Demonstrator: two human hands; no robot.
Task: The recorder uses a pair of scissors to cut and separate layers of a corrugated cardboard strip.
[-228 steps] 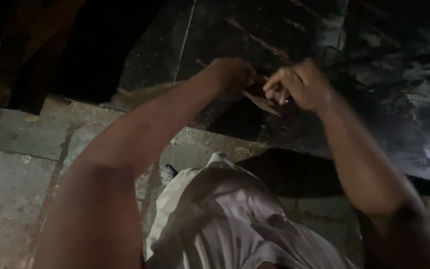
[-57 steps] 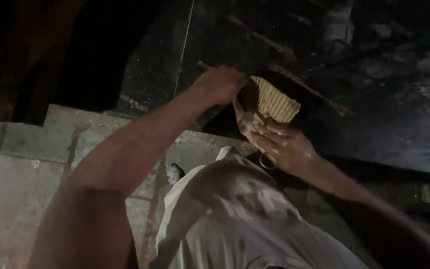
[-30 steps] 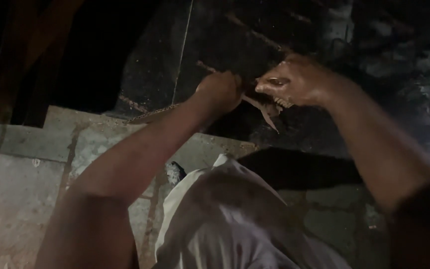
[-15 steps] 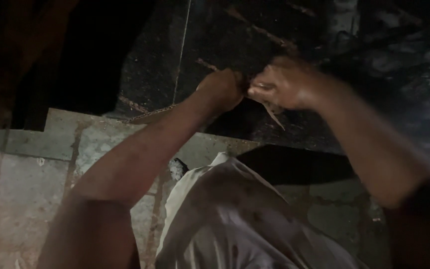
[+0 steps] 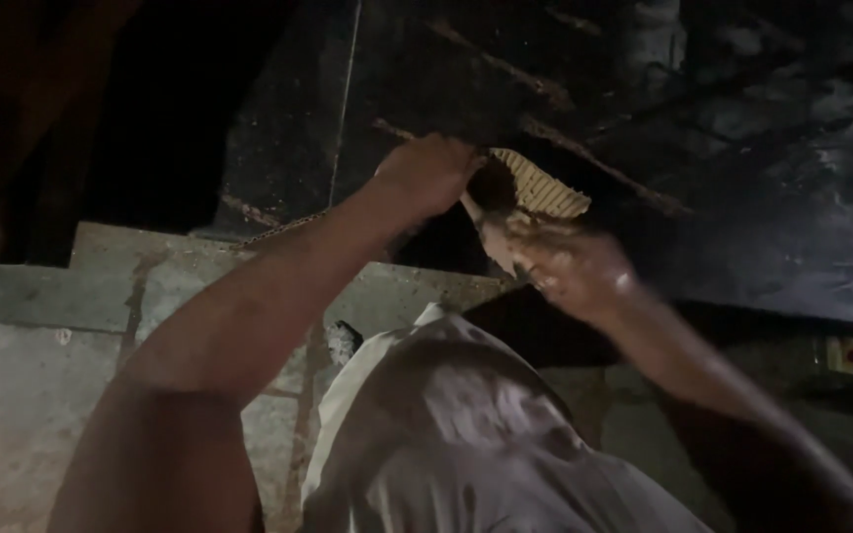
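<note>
Above the stone step: both hands work at one small piece.
Left hand (image 5: 428, 173): closed on the near end of the ribbed tan piece (image 5: 540, 186), above the pale stone step (image 5: 101, 296).
Right hand (image 5: 570, 271): fingers clamped on its lower edge, just right of the left hand.
Piece: held between both hands, over the dark wet slab (image 5: 742, 178) beyond the step.
Doing it well, I judge: keep both grips firm and close together, and move slowly in this dim light.

Ribbed tan piece (image 5: 541, 186): looks like corrugated cardboard, matt, ridged face, ragged edge. Dark slab (image 5: 742, 148) behind: stone-like, glossy, wet-looking sheen, streaked. Ledge (image 5: 41, 296) below: rough concrete or stone, matt, stained, gritty. Garment (image 5: 446, 434) in foreground: pale cloth, soft, creased, matt. Lighting dim; finer texture hard to tell.
</note>
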